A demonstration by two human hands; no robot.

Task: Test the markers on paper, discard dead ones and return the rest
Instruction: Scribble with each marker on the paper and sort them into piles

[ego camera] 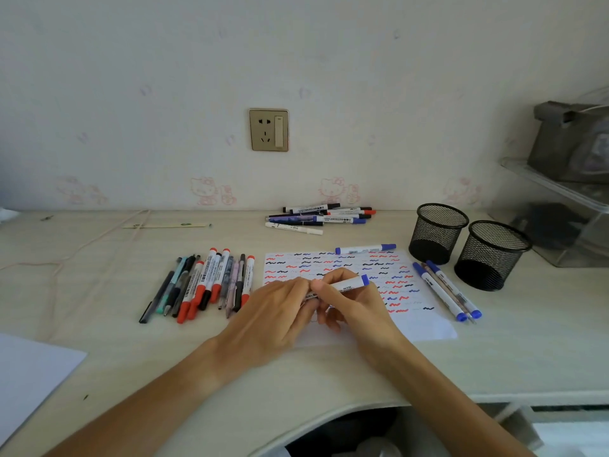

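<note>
A: Both hands are closing on one blue-capped marker (342, 286) over the paper (425, 328). The right hand (349, 301) is pinching the white barrel from above, and the left hand (280, 311) is gripping the near end of it with its fingertips.

B: Is the tip touching the sheet?

A: I cannot tell; the left fingers are hiding that end. The blue end is pointing up and to the right, clear of the paper.

B: And the sheet itself?

A: It is lying on the desk (99, 291), and red, blue and black squiggles are covering most of it. The nearest strip is staying blank.

B: Where are the other markers lying?

A: A row of red-capped markers and pens (204, 285) is lying just left of the paper. Another pile (319, 216) is sitting at the back by the wall. One blue marker (365, 249) is resting across the paper's far edge, and a few blue ones (445, 290) are lying along its right edge.

B: And the holders?

A: Two black mesh cups (438, 232) are standing upright to the right, side by side, the nearer one (491, 255) just beside the blue markers.
</note>
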